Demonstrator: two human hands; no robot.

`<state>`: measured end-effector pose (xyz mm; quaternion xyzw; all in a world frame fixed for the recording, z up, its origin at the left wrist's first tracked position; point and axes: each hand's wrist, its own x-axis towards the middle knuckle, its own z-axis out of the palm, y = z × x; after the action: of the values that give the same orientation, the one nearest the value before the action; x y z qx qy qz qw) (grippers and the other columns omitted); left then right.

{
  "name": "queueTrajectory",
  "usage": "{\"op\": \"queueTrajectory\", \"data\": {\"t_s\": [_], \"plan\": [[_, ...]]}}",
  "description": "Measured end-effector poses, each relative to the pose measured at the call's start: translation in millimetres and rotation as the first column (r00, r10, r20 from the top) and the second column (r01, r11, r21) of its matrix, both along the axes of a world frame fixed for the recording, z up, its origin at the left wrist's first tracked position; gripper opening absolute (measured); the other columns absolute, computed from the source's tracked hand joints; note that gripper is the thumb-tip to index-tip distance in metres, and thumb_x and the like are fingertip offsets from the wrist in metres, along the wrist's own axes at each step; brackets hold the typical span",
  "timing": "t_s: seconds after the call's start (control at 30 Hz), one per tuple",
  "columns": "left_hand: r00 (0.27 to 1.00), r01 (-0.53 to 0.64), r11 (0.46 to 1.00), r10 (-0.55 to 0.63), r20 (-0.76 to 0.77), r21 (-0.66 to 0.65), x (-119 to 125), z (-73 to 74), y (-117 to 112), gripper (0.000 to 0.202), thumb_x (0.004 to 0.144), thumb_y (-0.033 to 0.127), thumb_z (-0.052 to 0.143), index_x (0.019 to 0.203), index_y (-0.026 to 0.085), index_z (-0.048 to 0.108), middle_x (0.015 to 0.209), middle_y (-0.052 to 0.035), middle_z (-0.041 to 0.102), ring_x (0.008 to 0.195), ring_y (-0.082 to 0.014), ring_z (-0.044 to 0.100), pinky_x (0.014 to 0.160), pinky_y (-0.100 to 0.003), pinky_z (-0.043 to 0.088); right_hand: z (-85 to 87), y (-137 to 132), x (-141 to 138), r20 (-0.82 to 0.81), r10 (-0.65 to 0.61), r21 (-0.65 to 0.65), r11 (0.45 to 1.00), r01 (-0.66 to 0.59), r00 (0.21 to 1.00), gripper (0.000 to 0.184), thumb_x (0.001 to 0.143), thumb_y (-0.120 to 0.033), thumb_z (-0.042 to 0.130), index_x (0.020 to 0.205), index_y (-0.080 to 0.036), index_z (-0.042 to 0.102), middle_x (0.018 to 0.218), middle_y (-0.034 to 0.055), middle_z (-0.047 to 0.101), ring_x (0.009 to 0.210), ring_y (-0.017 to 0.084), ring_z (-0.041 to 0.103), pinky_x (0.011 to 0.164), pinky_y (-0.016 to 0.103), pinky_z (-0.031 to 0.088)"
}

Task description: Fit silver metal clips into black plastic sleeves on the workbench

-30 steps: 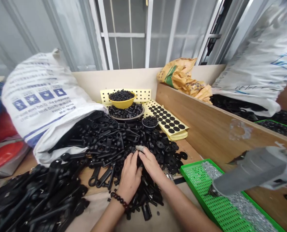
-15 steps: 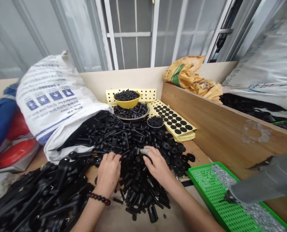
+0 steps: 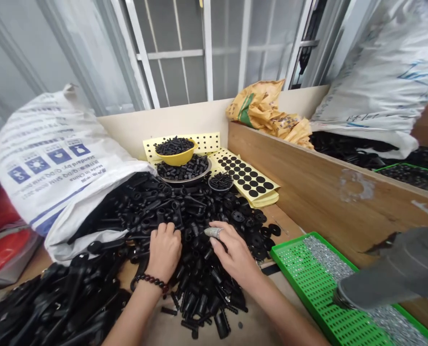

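A wooden desk point(image 3: 284, 218) below a barred window point(image 3: 206, 48) carries a heap of black plastic parts point(image 3: 199, 211) spilling from a white woven sack point(image 3: 51, 163). The left hand point(image 3: 165, 252) curls narrowly into the heap; the right hand point(image 3: 233, 252) rests there, fingers loosely spread. Anything held is hidden. A blurred grey tool point(image 3: 390, 271), cut off by the frame, hangs over a green perforated tray point(image 3: 307, 269).

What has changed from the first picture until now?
The left hand moved left over the black plastic parts, away from the right hand, which stayed in the pile. Neither hand clearly holds anything. The grey power tool moved right, partly out of view. The yellow bowl and green tray stayed.
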<state>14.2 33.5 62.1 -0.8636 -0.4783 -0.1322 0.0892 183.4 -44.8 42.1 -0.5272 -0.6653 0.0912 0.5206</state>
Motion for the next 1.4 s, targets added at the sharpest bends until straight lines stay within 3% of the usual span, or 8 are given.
{"op": "queueTrajectory", "data": {"t_s": [0.2,0.33,0.5,0.63,0.73,0.93,1.17,1.4], "plan": [[0.953,0.023,0.992,0.015,0.304,-0.123,-14,13.9,14,0.019,0.073,0.02,0.049,0.084,0.016,0.064,0.086,-0.0077,0.065,0.087,-0.0253,0.056,0.08,-0.039,0.044,2.8,-5,2,-0.077,-0.003,0.003,1.0,0.004,0.997,0.023,0.087,-0.018,0.042,0.102,-0.019,0.058,0.11,0.0082,0.057,0.104,0.019,0.053,0.091,0.034,0.044],[0.854,0.077,0.965,0.065,0.517,-0.25,-20,22.8,15,0.025,0.077,0.033,0.048,0.089,0.014,0.061,0.08,-0.0056,0.067,0.07,-0.0195,0.062,0.064,-0.03,0.05,9.6,-6,-3,-0.1,0.049,-0.028,0.998,-0.053,0.994,0.021,0.088,-0.021,0.044,0.106,-0.02,0.055,0.11,0.007,0.056,0.103,0.018,0.053,0.091,0.032,0.044],[0.704,0.235,0.923,0.054,0.708,-0.304,-11,31.8,-4,0.021,0.075,0.032,0.054,0.087,0.015,0.061,0.078,-0.0031,0.067,0.07,-0.0164,0.062,0.063,-0.025,0.05,21.2,-3,-12,-0.1,0.127,-0.047,0.99,-0.132,0.987,0.021,0.091,-0.02,0.04,0.107,-0.02,0.053,0.102,0.0053,0.056,0.096,0.016,0.053,0.086,0.029,0.045],[0.585,0.415,0.848,0.029,0.81,-0.33,-1,39.1,-31,0.01,0.073,0.023,0.059,0.081,0.018,0.063,0.074,-0.0001,0.064,0.066,-0.0132,0.059,0.061,-0.021,0.048,26.5,-9,-12,-0.043,0.202,0.017,0.979,-0.201,0.978,0.021,0.093,-0.021,0.033,0.097,-0.018,0.053,0.093,0.006,0.055,0.087,0.016,0.052,0.079,0.03,0.046],[0.545,0.516,0.785,0.009,0.838,-0.344,1,41.5,-48,0.008,0.076,0.02,0.058,0.083,0.019,0.062,0.079,0.0,0.064,0.069,-0.013,0.06,0.063,-0.019,0.049,28.9,-21,-10,0.055,0.185,0.103,0.976,-0.19,0.981,0.022,0.093,-0.02,0.031,0.097,-0.016,0.052,0.092,0.0089,0.055,0.085,0.018,0.052,0.076,0.033,0.046],[0.637,0.616,0.728,-0.234,0.735,-0.302,-6,43.2,-71,0.011,0.081,0.021,0.057,0.09,0.022,0.063,0.082,-0.0009,0.065,0.072,-0.0146,0.06,0.065,-0.021,0.047,23.6,-49,-7,0.181,0.117,0.216,0.964,-0.156,0.976,0.02,0.089,-0.015,0.032,0.101,-0.016,0.048,0.087,0.0092,0.056,0.078,0.02,0.051,0.068,0.034,0.045],[0.643,0.67,0.704,-0.39,0.66,-0.237,-4,35.5,-98,0.009,0.086,0.019,0.05,0.091,0.021,0.058,0.082,-0.003,0.065,0.072,-0.0154,0.061,0.065,-0.021,0.048,13.4,-76,2,0.198,0.22,0.095,0.965,-0.242,0.955,0.02,0.089,-0.019,0.031,0.098,-0.018,0.048,0.088,0.0079,0.054,0.078,0.02,0.051,0.069,0.035,0.043],[0.586,0.758,0.612,-0.487,0.648,-0.226,3,27.7,-121,0.01,0.087,0.013,0.045,0.088,0.019,0.053,0.075,-0.0027,0.061,0.064,-0.013,0.056,0.059,-0.019,0.043,13.4,-104,8,0.098,0.311,-0.082,0.949,-0.304,0.945,0.023,0.093,-0.023,0.023,0.088,-0.021,0.045,0.078,0.0037,0.055,0.073,0.017,0.054,0.069,0.029,0.048]]}}
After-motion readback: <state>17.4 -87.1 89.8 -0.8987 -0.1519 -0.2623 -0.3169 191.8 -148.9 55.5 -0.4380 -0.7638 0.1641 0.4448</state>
